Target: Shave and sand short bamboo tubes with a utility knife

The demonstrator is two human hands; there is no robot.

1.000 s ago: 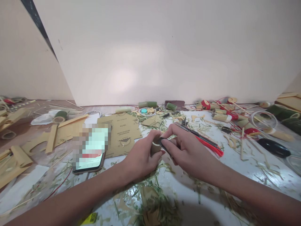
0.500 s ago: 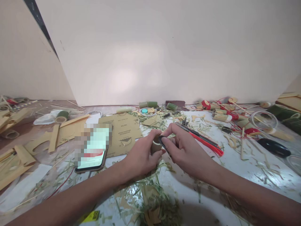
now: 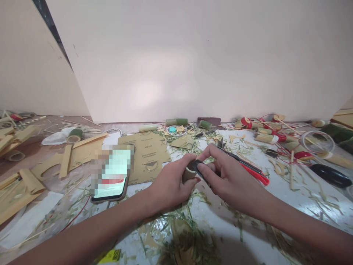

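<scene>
Head view: L hand (image 3: pixel 172 180) holds a short bamboo tube (image 3: pixel 188 175) approx. mid-frame, just above the littered white work surface (image 3: pixel 220 217), open end up & tilted twd the R hand (image 3: pixel 228 175). L digits are curled round the tube, pinching it from far & near sides; the rest of the L fingers can't be made out. R thumb & index pinch a small dark flat piece (image 3: pixel 199 168) at the tube's rim, touching or v. close, can't tell which; other R fingers curl under, partly hidden. L of the hands: lit phone (image 3: pixel 112 180), screen pixelated, beside a brown abrasive paper sheet (image 3: pixel 146 156) w/ printing on its back. Just past the R hand, partly behind it: a red-and-black tool (image 3: pixel 255 173), type unclear. Farther R: black oval object (image 3: pixel 328 175), clear ring (image 3: pixel 317 142), red-wrapped bamboo pieces (image 3: pixel 301 154) w/ red cord & thin sticks. Back, near the pale panel (image 3: pixel 193 66): green bamboo section (image 3: pixel 182 122) & teal disc (image 3: pixel 173 129). Green-tan shavings (image 3: pixel 198 221) all round, incl. below the hands; yellow label (image 3: pixel 111 255) at bottom edge.
</scene>
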